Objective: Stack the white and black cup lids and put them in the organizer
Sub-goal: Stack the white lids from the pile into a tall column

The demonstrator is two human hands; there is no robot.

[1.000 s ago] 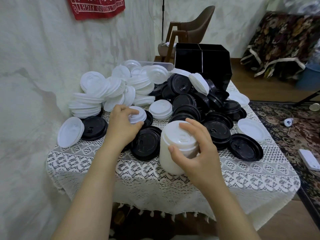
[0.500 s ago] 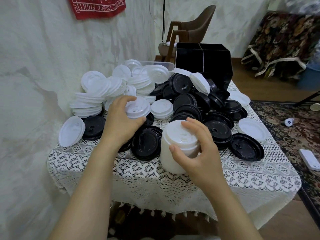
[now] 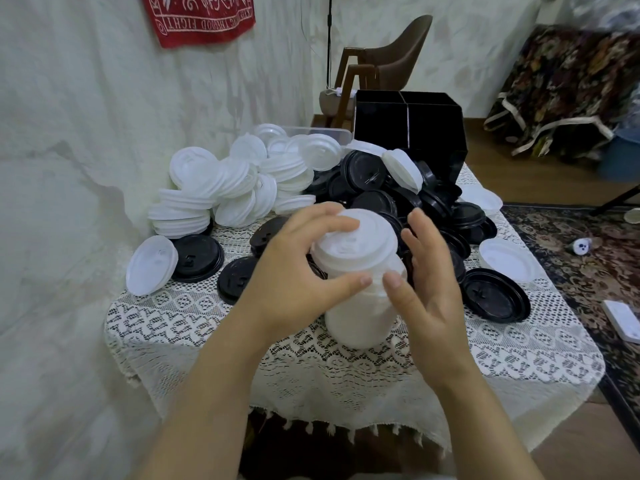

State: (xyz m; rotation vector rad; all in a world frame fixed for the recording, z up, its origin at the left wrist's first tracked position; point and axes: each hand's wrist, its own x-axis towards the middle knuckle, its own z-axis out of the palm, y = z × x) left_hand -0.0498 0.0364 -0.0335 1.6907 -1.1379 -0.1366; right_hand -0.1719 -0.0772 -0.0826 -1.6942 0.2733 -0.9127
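On the left of the table (image 3: pixel 311 358), loose white lids (image 3: pixel 214 188) lie in slumped heaps against the wall, with a single white lid (image 3: pixel 152 265) and a black lid (image 3: pixel 195 258) flat near the edge. Toward the middle, the left hand (image 3: pixel 294 271) grasps the top lid (image 3: pixel 356 237), fingers curled over its crown and thumb against the side, seating it on the white stack (image 3: pixel 360 306) that stands upright on the cloth. The right hand (image 3: pixel 429 282) flanks the stack with its fingers released and nearly straight, thumb tip at the stack's side. Behind and to the right, black lids (image 3: pixel 398 195) lie jumbled and unstacked. The organizer (image 3: pixel 412 129) stands at the far back, and no lids can be made out in its dark compartments. By this look the job is early: one white stack is partly built, and most white lids and all the black ones are left to stack.
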